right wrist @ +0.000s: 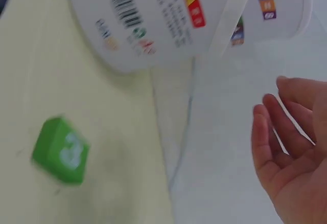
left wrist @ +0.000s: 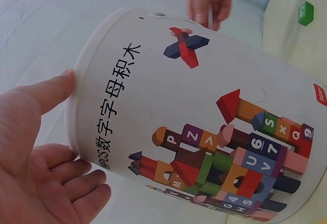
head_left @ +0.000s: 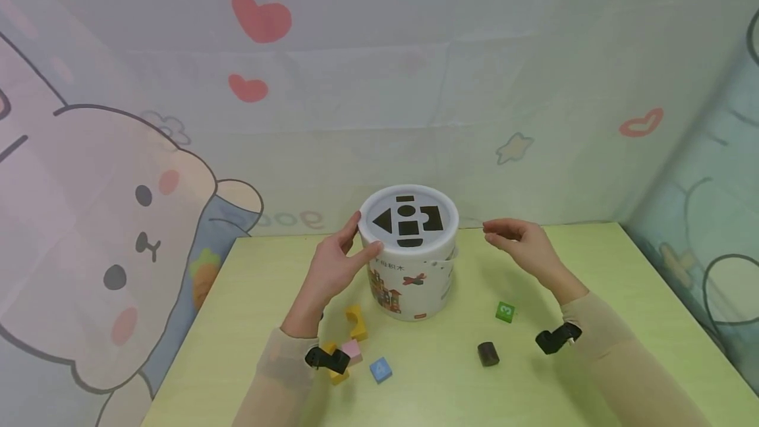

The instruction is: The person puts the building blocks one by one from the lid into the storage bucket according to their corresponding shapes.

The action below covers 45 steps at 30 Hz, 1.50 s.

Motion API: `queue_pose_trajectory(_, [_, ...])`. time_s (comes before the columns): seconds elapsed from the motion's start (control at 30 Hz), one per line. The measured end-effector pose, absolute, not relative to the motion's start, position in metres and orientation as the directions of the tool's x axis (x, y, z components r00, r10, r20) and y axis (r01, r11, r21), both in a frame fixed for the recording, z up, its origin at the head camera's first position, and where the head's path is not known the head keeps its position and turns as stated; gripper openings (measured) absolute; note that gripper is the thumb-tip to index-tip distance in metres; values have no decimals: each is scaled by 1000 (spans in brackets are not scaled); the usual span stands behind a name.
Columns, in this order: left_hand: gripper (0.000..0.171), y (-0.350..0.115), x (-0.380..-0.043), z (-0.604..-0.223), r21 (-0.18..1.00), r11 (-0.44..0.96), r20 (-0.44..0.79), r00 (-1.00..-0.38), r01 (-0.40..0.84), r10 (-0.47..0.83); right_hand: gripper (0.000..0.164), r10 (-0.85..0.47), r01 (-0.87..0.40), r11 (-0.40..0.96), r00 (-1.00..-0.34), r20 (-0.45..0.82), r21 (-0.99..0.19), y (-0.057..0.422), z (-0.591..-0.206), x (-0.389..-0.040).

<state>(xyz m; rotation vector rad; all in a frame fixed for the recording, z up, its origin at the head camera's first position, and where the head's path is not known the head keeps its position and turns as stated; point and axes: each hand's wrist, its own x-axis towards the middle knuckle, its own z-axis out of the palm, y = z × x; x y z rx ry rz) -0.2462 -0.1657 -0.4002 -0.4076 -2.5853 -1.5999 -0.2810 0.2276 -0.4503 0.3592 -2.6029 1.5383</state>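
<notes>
A white toy-block bucket stands upright near the table's back edge, with a picture of stacked blocks on its side. Its lid has several dark shaped holes. My left hand holds the bucket at the lid's left rim; in the left wrist view the thumb touches the rim, the other fingers around its far side. To the right of the bucket and apart from it, my right hand hovers, fingers loosely bent, holding nothing. Nearest below it lies a green block marked 3.
A dark brown cylinder block lies at the front right. By the left forearm are a yellow arched block, a pink block, more yellow and a blue block marked 4. A printed cloth backdrop hangs behind the table.
</notes>
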Motion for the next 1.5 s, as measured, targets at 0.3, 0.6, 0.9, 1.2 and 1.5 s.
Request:
queue_pose_trajectory(0.3, [86,-166,-246,-399,874,414,197,-964,255,178,47,-279,-189,455,-958,62,-870,261,-500,-253])
queue_pose_trajectory(0.6, [87,-166,-249,-402,874,413,194,-963,256,187,43,-315,-142,529,-948,-39,-837,267,-521,-239])
queue_pose_trajectory(0.9, [86,-166,-248,-402,872,409,207,-960,268,188,48,-349,-134,524,-935,-69,-841,266,-529,-233])
queue_pose_trajectory(1.2, [86,-165,-247,-402,871,401,222,-956,283,191,48,-357,-126,532,-930,-87,-837,267,-535,-233])
queue_pose_trajectory(1.5, [86,-164,-245,-400,875,396,220,-957,279,189,45,-374,-175,578,-925,-69,-797,266,-530,-232])
